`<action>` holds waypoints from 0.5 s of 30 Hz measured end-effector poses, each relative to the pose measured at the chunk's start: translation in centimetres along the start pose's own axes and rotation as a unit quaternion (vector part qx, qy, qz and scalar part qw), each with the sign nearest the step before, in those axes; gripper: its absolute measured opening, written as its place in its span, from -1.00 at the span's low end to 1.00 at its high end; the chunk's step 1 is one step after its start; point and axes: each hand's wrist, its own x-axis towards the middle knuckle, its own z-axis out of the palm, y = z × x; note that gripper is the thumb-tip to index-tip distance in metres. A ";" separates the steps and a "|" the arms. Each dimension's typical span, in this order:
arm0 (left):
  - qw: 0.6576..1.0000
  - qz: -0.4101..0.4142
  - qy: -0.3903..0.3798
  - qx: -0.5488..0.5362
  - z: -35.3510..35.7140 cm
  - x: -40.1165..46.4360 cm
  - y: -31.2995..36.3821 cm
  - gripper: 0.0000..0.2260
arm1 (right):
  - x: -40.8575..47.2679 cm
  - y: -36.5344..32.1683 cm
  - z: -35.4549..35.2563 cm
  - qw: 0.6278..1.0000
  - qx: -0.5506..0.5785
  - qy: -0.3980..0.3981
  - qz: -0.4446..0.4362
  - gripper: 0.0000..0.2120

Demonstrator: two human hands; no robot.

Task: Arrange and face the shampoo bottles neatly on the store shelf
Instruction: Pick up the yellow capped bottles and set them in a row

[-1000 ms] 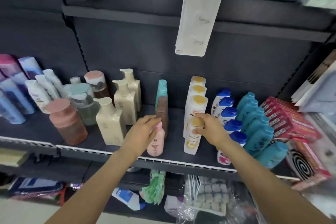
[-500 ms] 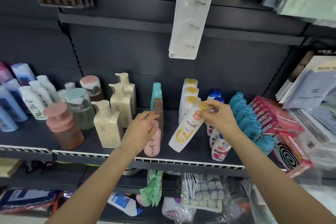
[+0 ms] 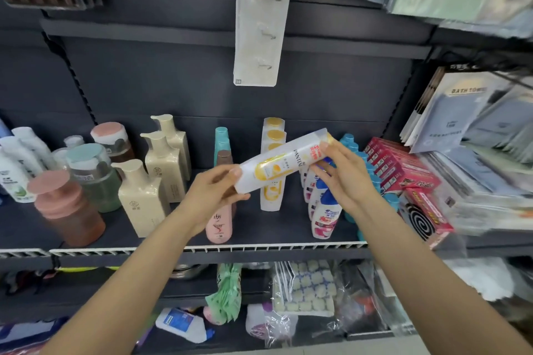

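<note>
A bare strip of shelf (image 3: pixel 251 228) lies open between the pink bottle (image 3: pixel 219 225) and the white bottle row (image 3: pixel 271 193). Cream pump bottles (image 3: pixel 144 199) crowd the left; blue-capped bottles (image 3: pixel 324 210) wall the right.

Even, fairly bright light from above — soft shadows lie under the bottles. Wide-angle bending curves the shelf edge (image 3: pixel 259 248); the bath towel packs (image 3: pixel 473 124) at right smear with motion blur.
</note>
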 end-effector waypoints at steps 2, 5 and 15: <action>1.000 0.018 0.018 -0.016 0.1 -0.1 0.0 -0.79 | -0.2 -0.4 -0.2 1.000 -0.009 -0.017 0.008 -0.81; 0.998 0.063 0.031 -0.001 0.1 -0.5 -0.1 -0.80 | 0.0 -1.2 -0.5 0.999 -0.003 -0.027 0.021 -0.69; 0.954 0.244 0.035 0.173 0.0 -2.0 0.7 -0.63 | 0.0 -0.8 0.0 0.995 0.057 0.060 0.053 -0.79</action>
